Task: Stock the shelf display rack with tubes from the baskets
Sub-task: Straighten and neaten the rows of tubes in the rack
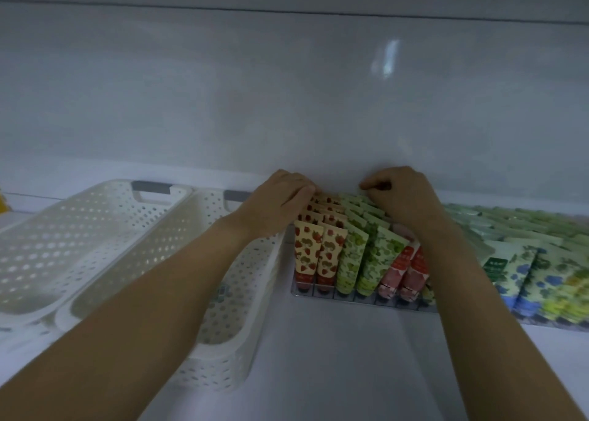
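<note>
Head view
Left grip (280,202): reaches to the back of the rack (350,297), back of the hand up, fingers bent down. The fingertips (309,192) touch the tops of the rearmost strawberry tubes (318,251).
Left grip state: cannot tell whether it pinches a tube or only presses on the tops, as the hand hides its own fingertips.
Left forearm (153,296): runs up from the lower left and crosses over the right rim of the near basket (223,350).
Right grip (403,197): at the back of the rack by the rear green tubes (360,258), knuckles up, fingers curled tight, thumb tip against the forefinger.
Right grip state: clenched in shape, but cannot tell if a tube is caught inside it.
Right forearm (471,293): comes up from the lower right and lies over the rack, hiding part of the pink tubes (404,271) and the row just right of them.
Tubes: stand cap down in rows in the rack, leaning back. From left, two strawberry rows, two green rows, two pink rows; past the right forearm, blue-flowered tubes (516,271) and more greenish ones, blurred.
Rack: sits on the shelf (334,363) against the back wall (287,102), its clear front rail holding the caps.
Baskets: two white perforated ones side by side left of the rack, the near basket touching the far basket (79,229); grey handles at their far ends.
Left edge: a yellow thing (3,204), too cut off to name.
</note>
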A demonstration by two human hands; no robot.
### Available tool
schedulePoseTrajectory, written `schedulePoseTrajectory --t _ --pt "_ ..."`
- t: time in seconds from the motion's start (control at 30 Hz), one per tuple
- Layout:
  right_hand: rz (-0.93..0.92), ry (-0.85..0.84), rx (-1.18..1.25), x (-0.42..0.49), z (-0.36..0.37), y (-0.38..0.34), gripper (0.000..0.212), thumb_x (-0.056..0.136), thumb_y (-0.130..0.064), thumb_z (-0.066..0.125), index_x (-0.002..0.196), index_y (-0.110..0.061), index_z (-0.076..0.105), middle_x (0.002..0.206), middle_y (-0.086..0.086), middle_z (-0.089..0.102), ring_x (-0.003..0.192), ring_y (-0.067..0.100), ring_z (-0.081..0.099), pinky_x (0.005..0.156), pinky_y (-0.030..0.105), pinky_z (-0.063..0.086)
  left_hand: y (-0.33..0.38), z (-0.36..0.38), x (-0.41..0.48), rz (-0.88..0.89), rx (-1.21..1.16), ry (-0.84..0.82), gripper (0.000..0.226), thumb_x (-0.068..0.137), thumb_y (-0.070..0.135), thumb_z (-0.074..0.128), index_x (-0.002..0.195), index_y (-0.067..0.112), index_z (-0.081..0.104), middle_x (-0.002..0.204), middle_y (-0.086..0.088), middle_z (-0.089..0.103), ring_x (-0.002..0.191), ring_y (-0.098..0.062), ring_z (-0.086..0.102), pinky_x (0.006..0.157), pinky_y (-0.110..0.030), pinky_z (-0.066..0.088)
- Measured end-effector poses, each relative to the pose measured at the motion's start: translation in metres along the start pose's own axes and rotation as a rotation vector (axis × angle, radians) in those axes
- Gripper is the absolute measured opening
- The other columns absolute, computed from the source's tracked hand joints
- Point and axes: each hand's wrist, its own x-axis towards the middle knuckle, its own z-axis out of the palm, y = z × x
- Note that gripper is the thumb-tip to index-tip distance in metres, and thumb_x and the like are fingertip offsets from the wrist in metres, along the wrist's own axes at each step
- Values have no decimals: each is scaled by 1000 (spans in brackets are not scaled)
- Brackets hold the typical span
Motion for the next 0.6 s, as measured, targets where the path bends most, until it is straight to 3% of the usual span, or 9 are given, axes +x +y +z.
schedulePoseTrajectory --t 0.07,0.1,0.2,0.27,0.4,0.47,0.6 --pt "-43 -24 40 -2 -5 -6 20 90 -12 56 105 -13 69 99 1 63 68 4 51 74 19 38 2 -2 0 16 3 11 61 90 41 19 106 5 66 105 -6 67 98 -21 56 92 -25 32" --pt "-63 -55 32 -3 -6 -8 20 89 -14 57 105 -14 70 98 0 63 69 2 50 74 18 37 4 -2 0 37 2 17 63 89 41 19 105 4 66 104 -7 67 96 -22 56 91 -25 32" --pt "-77 -156 -30 -3 -5 -14 19 87 -13 59 102 -16 71 104 -1 67 85 6 52 77 19 36 9 -4 -1 69 -26 16 64 87 42 20 103 2 67 103 -7 68 95 -21 56 91 -26 33" --pt "-60 -182 -54 -4 -2 -15 21 86 -10 58 100 -16 72 107 2 68 87 11 55 78 22 39 11 -4 -1 57 -52 1 62 88 45 23 103 5 68 104 -3 67 97 -15 53 92 -20 31" --pt "-47 -191 -80 -5 0 -17 23 87 -8 57 103 -15 71 113 5 66 101 18 59 81 22 40 16 -5 -3 57 -103 -20 46 91 30 30 101 7 69 101 3 65 93 -2 45 88 -7 26" --pt "-49 -189 -91 -4 0 -17 23 87 -8 55 102 -16 71 113 5 66 103 19 58 82 22 40 16 -5 -3 47 -102 -37 49 91 33 31 97 3 69 98 -4 68 91 -6 46 86 -5 26" --pt "-46 -179 -92 -4 2 -16 25 88 -5 52 99 -17 72 114 7 65 103 21 59 81 23 40 11 -4 1 73 -53 -78 68 88 49 21 80 -1 66 83 -24 64 80 -31 54 82 -10 30"
